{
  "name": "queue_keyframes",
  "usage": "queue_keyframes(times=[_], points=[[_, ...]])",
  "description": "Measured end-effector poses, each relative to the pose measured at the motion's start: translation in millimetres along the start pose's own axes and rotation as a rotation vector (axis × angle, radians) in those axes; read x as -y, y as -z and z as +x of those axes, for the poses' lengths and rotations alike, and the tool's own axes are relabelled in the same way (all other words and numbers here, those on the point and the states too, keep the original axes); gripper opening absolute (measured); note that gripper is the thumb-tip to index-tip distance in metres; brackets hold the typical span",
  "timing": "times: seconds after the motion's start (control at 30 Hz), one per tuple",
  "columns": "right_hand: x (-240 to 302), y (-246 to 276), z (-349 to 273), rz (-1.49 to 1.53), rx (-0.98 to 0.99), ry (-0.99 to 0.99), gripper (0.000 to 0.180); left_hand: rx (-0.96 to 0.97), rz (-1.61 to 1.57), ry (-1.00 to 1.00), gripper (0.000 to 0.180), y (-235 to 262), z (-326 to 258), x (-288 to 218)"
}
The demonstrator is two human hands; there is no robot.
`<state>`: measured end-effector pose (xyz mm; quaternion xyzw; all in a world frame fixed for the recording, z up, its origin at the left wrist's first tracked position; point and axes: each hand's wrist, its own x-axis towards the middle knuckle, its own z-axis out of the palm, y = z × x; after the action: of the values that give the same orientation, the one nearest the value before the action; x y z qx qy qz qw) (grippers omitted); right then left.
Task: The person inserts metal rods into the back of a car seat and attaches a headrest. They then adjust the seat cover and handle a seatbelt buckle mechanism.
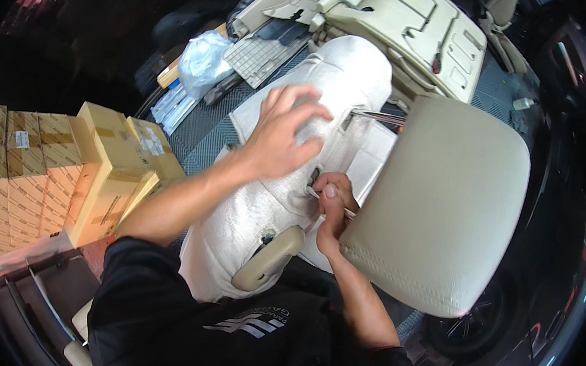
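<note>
A seat back in an off-white fabric cover [300,65] lies in front of me. Over its middle hovers my left hand [283,137], fingers curved and spread, holding nothing. My right hand [334,204] is closed with thumb and fingers around a headrest post, beside a dark opening [314,174] in the cover; a pale tip shows past the fingers. The beige headrest [444,203] lies tilted at the right. Its other metal post [377,116] reaches another opening in the cover. A beige armrest [269,259] sticks out through the cover near my body.
Cardboard boxes [109,174] are stacked at the left. Beyond the seat lie a clear plastic bag [207,64], a grey gridded panel [266,52] and a beige seat panel [404,25] with a red-handled tool [437,62]. A vehicle wheel [469,324] stands at the lower right.
</note>
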<state>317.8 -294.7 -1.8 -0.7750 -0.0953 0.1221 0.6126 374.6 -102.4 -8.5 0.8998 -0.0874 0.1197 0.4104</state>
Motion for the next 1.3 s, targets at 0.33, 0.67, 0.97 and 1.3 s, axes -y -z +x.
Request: queue_keyframes(times=[0.33,0.67,0.97,1.3], points=[[-10.8,-0.8,5.9,-0.144,-0.035,0.117,0.032,0.381,0.156,-0.134,0.056,-3.5,70.1,38.7],[-4.7,4.5,-0.3,-0.143,-0.036,0.032,0.027,0.408,0.131,-0.010,0.104,-4.4,31.2,32.3],[31.2,25.2,8.4,-0.678,0.039,0.102,0.021,0.404,0.139,-0.185,0.068,9.7,-22.2,15.5],[32.9,30.9,23.9,-0.731,0.065,0.347,0.017,0.752,0.466,-0.136,0.034,31.8,-11.7,-45.9]])
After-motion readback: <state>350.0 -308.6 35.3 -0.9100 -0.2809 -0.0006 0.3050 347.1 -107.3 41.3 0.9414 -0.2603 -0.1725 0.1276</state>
